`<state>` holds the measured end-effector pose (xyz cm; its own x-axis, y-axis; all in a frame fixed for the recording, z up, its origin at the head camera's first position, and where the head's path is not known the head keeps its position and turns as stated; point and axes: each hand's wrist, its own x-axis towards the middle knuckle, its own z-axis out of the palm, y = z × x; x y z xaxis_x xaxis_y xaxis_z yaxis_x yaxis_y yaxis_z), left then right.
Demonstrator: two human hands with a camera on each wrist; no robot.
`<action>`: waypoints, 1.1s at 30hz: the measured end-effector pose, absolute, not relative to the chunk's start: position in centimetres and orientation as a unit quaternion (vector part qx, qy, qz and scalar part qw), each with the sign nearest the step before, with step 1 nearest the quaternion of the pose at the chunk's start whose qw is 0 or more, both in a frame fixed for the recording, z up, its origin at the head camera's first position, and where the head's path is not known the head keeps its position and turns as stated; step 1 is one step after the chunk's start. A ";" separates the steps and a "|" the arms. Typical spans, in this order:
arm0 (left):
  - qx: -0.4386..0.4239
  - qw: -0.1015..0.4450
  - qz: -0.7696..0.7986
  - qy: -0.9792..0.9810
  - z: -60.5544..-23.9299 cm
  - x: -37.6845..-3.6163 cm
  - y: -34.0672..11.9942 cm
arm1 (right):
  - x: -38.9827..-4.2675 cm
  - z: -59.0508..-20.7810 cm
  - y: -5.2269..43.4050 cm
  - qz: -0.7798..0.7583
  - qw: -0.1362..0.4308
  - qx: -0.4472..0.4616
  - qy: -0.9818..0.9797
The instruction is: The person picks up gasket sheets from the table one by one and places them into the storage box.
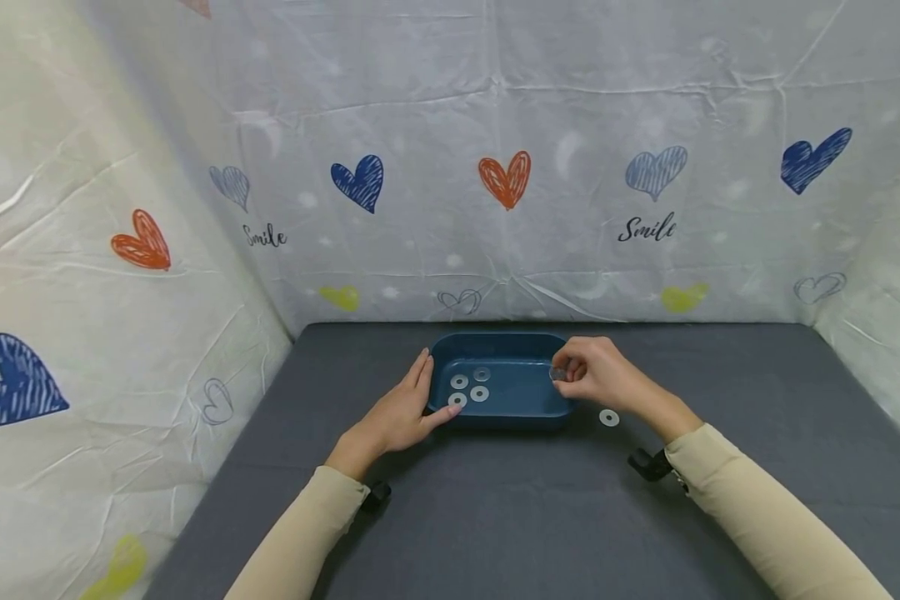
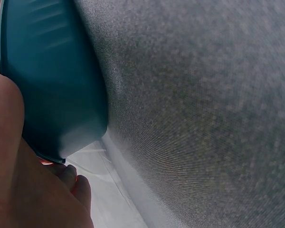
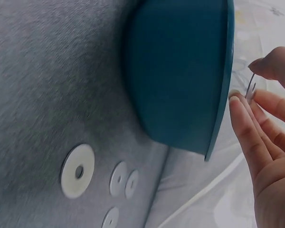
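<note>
A blue rectangular tray [image 1: 521,421] sits on the grey table, with several flat round washers [image 1: 480,393] lying in its left part. At the tray's left front corner, my left hand [image 1: 397,414] holds the rim, the thumb over the front edge and the fingers along the left side. In the left wrist view the tray's outer wall [image 2: 52,85] fills the space beside that hand. Above the tray's right end my right hand [image 1: 603,372] pinches a washer [image 1: 558,374] between thumb and fingertips. The right wrist view shows this washer [image 3: 250,86] edge-on, beyond the rim.
Right of the tray a washer [image 1: 609,417] lies on the grey table [image 1: 510,508], partly under the right forearm. Several washers [image 3: 78,171] show there in the right wrist view. A white cloth [image 1: 435,108] printed with hearts hangs behind the table and at its sides.
</note>
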<state>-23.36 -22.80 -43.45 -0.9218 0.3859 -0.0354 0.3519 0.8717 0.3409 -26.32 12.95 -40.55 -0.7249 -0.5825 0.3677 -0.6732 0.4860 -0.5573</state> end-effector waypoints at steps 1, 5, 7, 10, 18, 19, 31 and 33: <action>0.191 0.050 0.165 0.966 -43.5 -23.4 -22.8 | -26.5 -40.6 12.7 0.350 0.065 0.366 -0.860; 0.190 0.051 0.166 0.966 -43.5 -23.3 -22.8 | -27.0 -40.9 11.7 0.344 0.071 0.363 -0.863; 0.188 0.051 0.164 0.967 -43.5 -23.3 -22.7 | -27.2 -41.0 11.2 0.346 0.075 0.361 -0.863; 0.187 0.052 0.165 0.967 -43.5 -23.3 -22.7 | -27.4 -41.2 10.5 0.350 0.079 0.356 -0.863; 0.190 0.047 0.162 0.967 -43.6 -23.3 -22.9 | -28.5 -41.6 8.5 0.361 0.090 0.347 -0.861; 0.189 0.046 0.162 0.967 -43.6 -23.4 -22.9 | -28.6 -41.6 8.3 0.361 0.092 0.346 -0.861; 0.181 0.051 0.168 0.968 -43.5 -23.4 -22.8 | -30.1 -42.3 6.3 0.357 0.062 0.323 -0.874; 0.181 0.051 0.168 0.968 -43.5 -23.4 -22.8 | -30.3 -42.4 6.0 0.352 0.053 0.317 -0.879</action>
